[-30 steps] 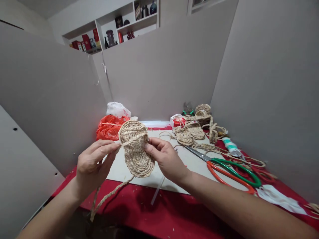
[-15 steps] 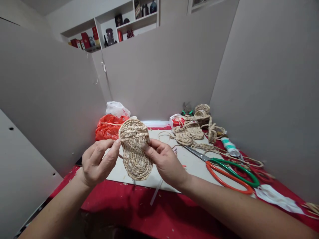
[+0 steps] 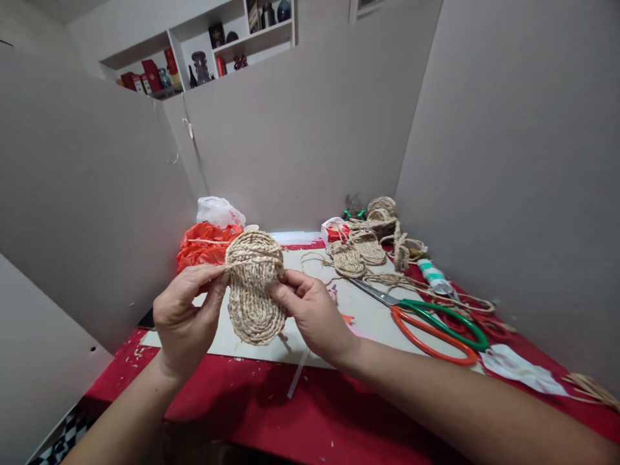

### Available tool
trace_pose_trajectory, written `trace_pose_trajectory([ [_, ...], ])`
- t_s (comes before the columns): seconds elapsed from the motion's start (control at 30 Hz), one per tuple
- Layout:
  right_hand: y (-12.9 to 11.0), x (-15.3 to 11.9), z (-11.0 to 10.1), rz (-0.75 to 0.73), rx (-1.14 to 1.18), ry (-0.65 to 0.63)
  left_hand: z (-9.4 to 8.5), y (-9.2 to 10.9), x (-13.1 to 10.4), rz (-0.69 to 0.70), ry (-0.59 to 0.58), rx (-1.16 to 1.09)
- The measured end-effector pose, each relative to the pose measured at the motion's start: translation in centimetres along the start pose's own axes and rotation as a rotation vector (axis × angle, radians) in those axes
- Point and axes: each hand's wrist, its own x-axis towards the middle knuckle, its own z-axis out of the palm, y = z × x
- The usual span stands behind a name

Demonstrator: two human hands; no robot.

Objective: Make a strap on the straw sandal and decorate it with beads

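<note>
A small woven straw slipper [image 3: 256,303], tan and oval-ended, is held upright above the white board. My right hand [image 3: 314,313] pinches its right edge between thumb and fingers. At its upper left edge, my left hand [image 3: 191,310] has thumb and fingertips pressed together on a thin straw strand [image 3: 232,265] that runs across the slipper's upper band. Large scissors [image 3: 431,323] with one green and one red handle lie to the right, blades pointing at more woven soles [image 3: 349,259].
The white board [image 3: 368,316] lies on a red cloth [image 3: 232,394]. Red and white plastic bags [image 3: 206,242] sit at the back left. Straw cords [image 3: 402,252], a green-striped roll [image 3: 433,278] and white cloth [image 3: 523,369] lie at the right. Grey panels surround the table.
My left fingers have closed on the strand at the slipper's upper left edge, where they were apart from each other. The whole view has shifted slightly.
</note>
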Motion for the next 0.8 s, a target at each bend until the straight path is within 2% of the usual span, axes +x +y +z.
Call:
trace_pose_trajectory([
  [0.53,0.9,0.2,-0.1,-0.065,0.036,0.004,1.0,0.3,-0.9,-0.19,0.01,-0.06],
  [0.8,1.8,0.2,-0.2,-0.058,0.058,0.011,1.3,0.6,-0.7,-0.434,0.011,-0.3],
])
